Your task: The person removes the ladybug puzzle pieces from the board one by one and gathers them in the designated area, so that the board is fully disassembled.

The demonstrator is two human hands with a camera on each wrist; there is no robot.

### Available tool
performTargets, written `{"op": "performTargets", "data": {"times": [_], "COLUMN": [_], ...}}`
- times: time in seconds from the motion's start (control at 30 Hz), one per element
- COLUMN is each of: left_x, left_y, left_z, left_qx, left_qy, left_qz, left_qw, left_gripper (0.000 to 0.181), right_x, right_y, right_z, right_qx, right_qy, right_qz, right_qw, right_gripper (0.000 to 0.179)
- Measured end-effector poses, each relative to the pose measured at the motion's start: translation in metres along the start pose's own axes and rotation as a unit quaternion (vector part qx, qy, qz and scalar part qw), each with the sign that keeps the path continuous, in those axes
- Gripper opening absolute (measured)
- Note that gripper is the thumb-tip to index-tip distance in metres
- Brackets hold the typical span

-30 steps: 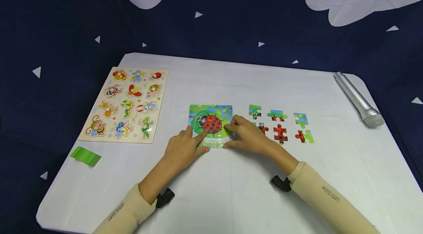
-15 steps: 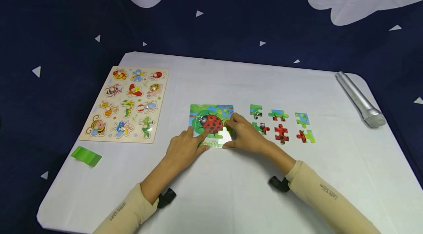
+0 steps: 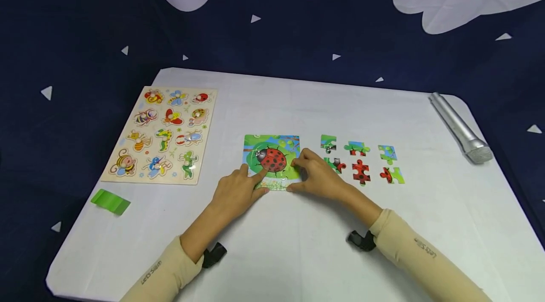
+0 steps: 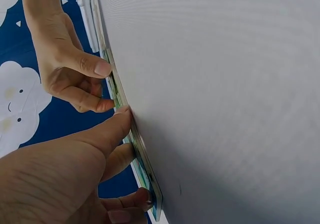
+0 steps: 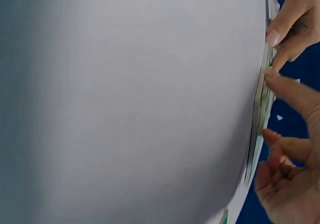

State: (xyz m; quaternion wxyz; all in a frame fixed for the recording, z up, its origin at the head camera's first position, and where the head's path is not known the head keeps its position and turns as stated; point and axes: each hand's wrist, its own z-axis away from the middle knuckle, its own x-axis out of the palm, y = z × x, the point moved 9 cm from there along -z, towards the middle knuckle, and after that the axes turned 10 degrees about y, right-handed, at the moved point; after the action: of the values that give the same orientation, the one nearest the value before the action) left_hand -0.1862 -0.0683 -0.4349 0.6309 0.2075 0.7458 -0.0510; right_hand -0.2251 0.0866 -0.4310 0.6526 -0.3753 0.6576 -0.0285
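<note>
A square ladybug jigsaw puzzle (image 3: 272, 160) lies flat near the middle of the white table. My left hand (image 3: 235, 192) holds it from the left, index fingertip on the picture and thumb at the front edge. At the lower right corner, my right hand (image 3: 320, 176) pinches a green corner puzzle piece (image 3: 292, 173), thumb at the front edge and index finger on the right side. Both wrist views look along the puzzle's thin edge, with the left thumb (image 4: 116, 129) and right thumb (image 5: 287, 86) against it. The right fingers partly cover the corner piece.
Loose jigsaw pieces (image 3: 361, 172) with ladybug parts lie in two rows right of the puzzle. A wooden insect peg board (image 3: 163, 143) is at left, with a green strip (image 3: 110, 201) below it. A silver microphone (image 3: 461, 129) lies at the right edge of the table (image 3: 272, 254).
Half a second ago the lower right corner piece shone white with glare; now its green shows again. My right fingers have shifted slightly there. The left hand stays in place.
</note>
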Motion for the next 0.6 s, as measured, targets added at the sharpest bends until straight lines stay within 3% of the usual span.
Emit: {"op": "performTargets", "data": {"times": [0.13,0.23,0.37,0.6], "left_x": [0.001,0.003,0.003,0.003], "left_y": [0.001,0.002,0.001,-0.003], "left_z": [-0.001,-0.001,-0.001,0.0], "left_qx": [-0.001,-0.003,-0.004,-0.004], "left_qy": [-0.004,-0.008,-0.012,-0.012], "left_qz": [0.007,0.013,0.02,0.031], "left_qw": [1.0,0.9999,0.9997,0.9994], "left_gripper": [0.049,0.05,0.051,0.05], "right_x": [-0.015,-0.033,-0.06,-0.106], "right_y": [0.001,0.013,0.04,0.082], "right_z": [0.006,0.02,0.051,0.114], "right_qx": [-0.014,-0.009,-0.005,-0.031], "right_qy": [0.001,-0.004,-0.008,0.052], "right_qz": [-0.003,-0.015,-0.005,0.053], "right_qw": [0.9999,0.9998,0.9999,0.9968], "right_gripper": [0.054,0.052,0.05,0.054]}}
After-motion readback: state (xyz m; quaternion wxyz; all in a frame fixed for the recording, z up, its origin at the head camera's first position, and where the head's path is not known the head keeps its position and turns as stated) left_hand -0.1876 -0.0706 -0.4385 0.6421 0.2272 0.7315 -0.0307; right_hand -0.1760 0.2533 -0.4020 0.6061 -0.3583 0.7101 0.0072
